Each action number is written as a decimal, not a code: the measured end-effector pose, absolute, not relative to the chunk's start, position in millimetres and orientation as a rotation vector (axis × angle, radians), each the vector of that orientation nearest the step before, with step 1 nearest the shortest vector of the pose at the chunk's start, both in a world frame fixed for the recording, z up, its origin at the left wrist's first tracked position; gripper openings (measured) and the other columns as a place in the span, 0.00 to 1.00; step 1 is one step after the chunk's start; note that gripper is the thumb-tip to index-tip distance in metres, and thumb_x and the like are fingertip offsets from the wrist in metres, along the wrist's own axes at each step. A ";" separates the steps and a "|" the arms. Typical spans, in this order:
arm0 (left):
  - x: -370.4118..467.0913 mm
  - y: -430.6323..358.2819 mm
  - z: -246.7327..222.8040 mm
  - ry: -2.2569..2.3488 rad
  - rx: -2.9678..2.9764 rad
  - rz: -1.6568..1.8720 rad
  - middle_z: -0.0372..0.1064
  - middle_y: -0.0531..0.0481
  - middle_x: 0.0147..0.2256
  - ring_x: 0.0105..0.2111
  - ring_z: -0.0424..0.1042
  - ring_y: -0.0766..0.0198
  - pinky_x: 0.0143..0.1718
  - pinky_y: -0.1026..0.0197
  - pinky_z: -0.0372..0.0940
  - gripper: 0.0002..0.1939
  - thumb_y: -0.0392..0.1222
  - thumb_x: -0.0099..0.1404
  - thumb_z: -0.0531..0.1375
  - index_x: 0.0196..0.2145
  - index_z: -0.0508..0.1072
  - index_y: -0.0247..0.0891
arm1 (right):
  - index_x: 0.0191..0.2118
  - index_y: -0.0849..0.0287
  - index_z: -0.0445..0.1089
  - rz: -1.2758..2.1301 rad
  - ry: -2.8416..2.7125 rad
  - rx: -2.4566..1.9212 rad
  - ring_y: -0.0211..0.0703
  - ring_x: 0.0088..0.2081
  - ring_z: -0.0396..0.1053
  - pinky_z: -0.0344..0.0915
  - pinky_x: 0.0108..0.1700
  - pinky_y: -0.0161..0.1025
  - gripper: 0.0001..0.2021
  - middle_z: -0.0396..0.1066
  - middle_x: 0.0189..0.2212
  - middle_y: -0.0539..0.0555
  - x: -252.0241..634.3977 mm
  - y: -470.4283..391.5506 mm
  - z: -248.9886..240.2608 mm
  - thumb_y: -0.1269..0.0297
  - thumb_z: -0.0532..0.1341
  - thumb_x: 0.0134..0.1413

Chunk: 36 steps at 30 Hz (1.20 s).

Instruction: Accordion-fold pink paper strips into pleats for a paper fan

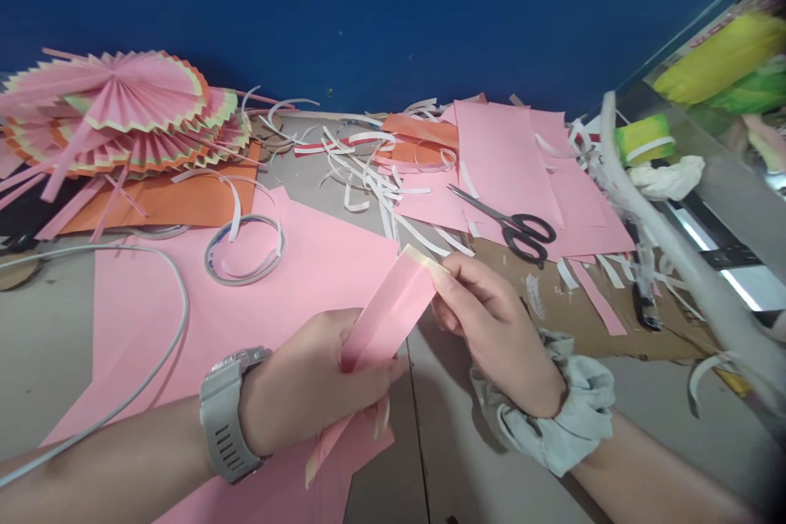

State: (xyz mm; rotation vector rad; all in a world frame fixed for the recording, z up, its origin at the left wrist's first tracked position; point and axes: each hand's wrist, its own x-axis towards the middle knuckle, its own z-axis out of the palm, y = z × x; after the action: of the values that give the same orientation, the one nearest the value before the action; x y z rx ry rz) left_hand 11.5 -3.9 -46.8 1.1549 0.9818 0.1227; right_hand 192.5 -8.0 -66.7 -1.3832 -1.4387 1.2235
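Near the front edge of the grey bench (pixel 666 417), both forearms reach in from the lower corners of the view and the hands meet around a folded strip of pink paper with a cream edge (pixel 393 307). The left hand (pixel 322 377), a grey watch (pixel 228 413) at its wrist, closes around the strip's lower part, thumb across the near face. The right hand (pixel 485 311), with a pale green fabric scrunchie (pixel 546 409) at the wrist, pinches the upper end between thumb and forefinger. The strip slants up to the right, held above the bench.

At the right side, yellow and green bundles (pixel 725 57) sit by a clear panel; I can't tell whether a container holds them. A round grey tape roll (pixel 212 266) lies on a large pink sheet (pixel 319 262) to the left, with a thin curled strip inside its ring. Pleated pink paper fans (pixel 123 98) are stacked toward the far left corner. Black-handled scissors (pixel 512 228) lie open on pink sheets and brown cardboard (pixel 558 311), right of tangled white paper strips (pixel 374 184).
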 end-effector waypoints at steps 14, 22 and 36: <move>10.7 -3.6 -49.1 0.942 1.119 0.146 0.61 0.61 0.09 0.11 0.62 0.74 0.20 0.71 0.61 0.14 0.35 0.63 0.51 0.20 0.63 0.36 | 0.22 0.58 0.54 1.247 -1.388 -1.386 0.30 0.20 0.50 0.49 0.24 0.32 0.16 0.51 0.17 0.43 192.3 -7.3 -67.7 0.59 0.51 0.61; 9.9 -5.2 -54.0 0.953 1.183 0.152 0.66 0.59 0.13 0.09 0.61 0.74 0.19 0.70 0.60 0.14 0.36 0.64 0.50 0.21 0.64 0.36 | 0.26 0.58 0.58 1.440 -1.407 -1.332 0.31 0.20 0.53 0.50 0.21 0.31 0.14 0.55 0.18 0.44 188.1 -10.3 -65.9 0.57 0.50 0.60; 10.4 -3.9 -55.0 0.920 1.229 0.230 0.64 0.59 0.12 0.12 0.63 0.73 0.23 0.69 0.63 0.14 0.37 0.64 0.51 0.21 0.65 0.36 | 0.22 0.59 0.56 1.532 -1.594 -1.386 0.31 0.19 0.54 0.51 0.22 0.31 0.16 0.56 0.15 0.43 181.4 -10.7 -63.5 0.57 0.52 0.59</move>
State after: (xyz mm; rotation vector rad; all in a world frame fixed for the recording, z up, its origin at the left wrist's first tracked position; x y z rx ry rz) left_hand 10.4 -3.9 -55.0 1.2292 0.9196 0.2296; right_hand 181.4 -10.7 -63.5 -1.3858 -1.5941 1.5318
